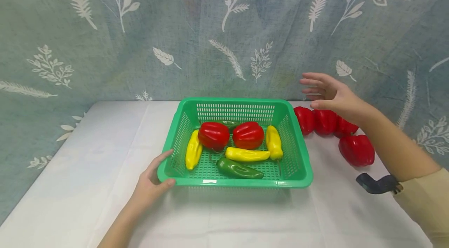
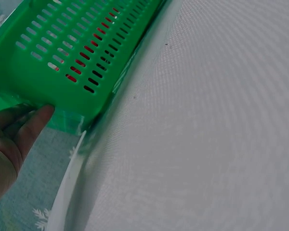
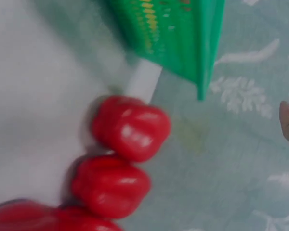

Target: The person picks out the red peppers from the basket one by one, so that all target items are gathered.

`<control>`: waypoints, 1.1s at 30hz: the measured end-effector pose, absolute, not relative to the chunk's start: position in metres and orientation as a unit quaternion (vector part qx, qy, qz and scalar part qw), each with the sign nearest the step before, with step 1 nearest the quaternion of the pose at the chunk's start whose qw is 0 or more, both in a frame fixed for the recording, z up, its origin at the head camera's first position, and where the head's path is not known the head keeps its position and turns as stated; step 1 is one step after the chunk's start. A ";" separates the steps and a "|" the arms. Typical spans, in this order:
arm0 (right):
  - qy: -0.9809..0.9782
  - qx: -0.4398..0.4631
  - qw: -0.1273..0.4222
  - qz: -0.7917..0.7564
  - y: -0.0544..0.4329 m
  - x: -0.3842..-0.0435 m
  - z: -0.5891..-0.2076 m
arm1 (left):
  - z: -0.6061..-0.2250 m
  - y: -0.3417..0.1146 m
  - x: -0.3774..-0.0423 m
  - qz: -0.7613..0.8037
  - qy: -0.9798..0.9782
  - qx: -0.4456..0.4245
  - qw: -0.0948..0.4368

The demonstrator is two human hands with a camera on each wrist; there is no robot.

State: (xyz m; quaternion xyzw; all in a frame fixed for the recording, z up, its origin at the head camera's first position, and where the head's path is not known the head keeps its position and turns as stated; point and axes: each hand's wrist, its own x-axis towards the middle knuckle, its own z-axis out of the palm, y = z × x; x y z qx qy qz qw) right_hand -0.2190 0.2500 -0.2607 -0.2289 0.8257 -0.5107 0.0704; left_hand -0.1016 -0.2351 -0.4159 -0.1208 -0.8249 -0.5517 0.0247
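Observation:
A green plastic basket (image 1: 301, 179) with slotted walls stands at the middle of the table. In it lie two red bell peppers (image 1: 213, 135), several yellow peppers (image 1: 247, 155) and green peppers (image 1: 239, 169). My left hand (image 1: 150, 181) holds the basket's near left corner, thumb on the front rim and fingers along the left rim; the left wrist view shows fingertips (image 2: 38, 122) against the basket's end. Raised beyond the basket's right side, my right hand (image 1: 329, 94) holds nothing, its fingers spread from the thumb. Below it sit several red bell peppers (image 1: 356, 150).
A white cloth covers the table (image 1: 105, 154). Behind it hangs a grey-green curtain (image 1: 196, 45) with white leaf prints, close to the basket's far rim. A dark curved piece (image 1: 377, 183) juts from the right sleeve near the wrist.

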 end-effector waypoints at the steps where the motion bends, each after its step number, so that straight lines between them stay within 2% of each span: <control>1: 0.821 -0.235 0.075 -0.514 0.246 -0.221 -0.259 | -0.416 -0.235 -0.102 -0.551 -0.825 -0.121 0.024; 19: 0.769 -0.295 0.125 -0.553 0.174 -0.249 -0.242 | -0.417 -0.233 -0.102 -0.549 -0.826 -0.124 0.025; 33: 0.755 -0.335 0.144 -0.544 0.108 -0.275 -0.263 | -0.414 -0.233 -0.102 -0.543 -0.831 -0.120 0.023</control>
